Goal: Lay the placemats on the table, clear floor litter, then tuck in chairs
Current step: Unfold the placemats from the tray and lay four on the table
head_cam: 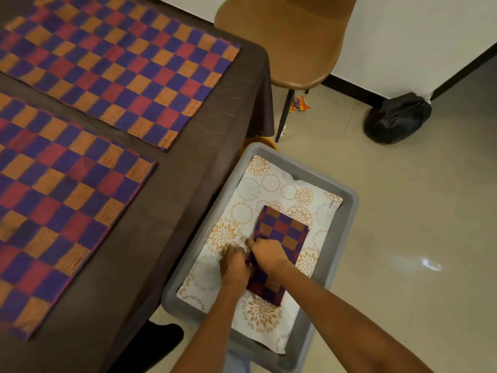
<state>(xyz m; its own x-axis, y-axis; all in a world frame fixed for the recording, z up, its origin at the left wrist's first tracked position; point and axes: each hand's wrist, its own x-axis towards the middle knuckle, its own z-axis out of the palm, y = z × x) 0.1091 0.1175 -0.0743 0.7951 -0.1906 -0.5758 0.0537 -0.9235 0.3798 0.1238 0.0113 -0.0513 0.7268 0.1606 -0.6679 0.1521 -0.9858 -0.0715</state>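
The folded mat (279, 249) lies in the grey tub (347, 211) on the floor, at about five o'clock from the desk's corner. It is a narrow checked cloth of purple, red and orange squares, woven and ribbed, resting on a white liner (271, 184) printed with orange and grey flower rings. My right hand (267, 253) sits on the mat's near-left edge, fingers curled down over the fold and gripping it. My left hand (234, 265) is just beside, at nine o'clock of the right, fingers bent at the same edge where cloth meets liner; whether they pinch the mat or only press the liner I cannot tell.

The desk (204, 162) fills the left side, covered in a dark brown cloth that hangs over the corner. Two open mats lie flat on it: the far mat (118, 68) at twelve o'clock and the near mat (59, 205) at nine o'clock of the tub, close together but apart, both in the same check.

The floor (403, 238) is pale glossy tile with a spot of glare. At one o'clock of the tub stands a tan chair (293, 47) with a smooth moulded seat and thin black legs, pulled out from the desk. Under it, by a leg, lies an orange wrapper (300, 103). At two o'clock a black tied bag (398, 119) slumps against the white wall (416, 36) with its dark skirting. A dark foot (164, 337) shows below the desk's edge.
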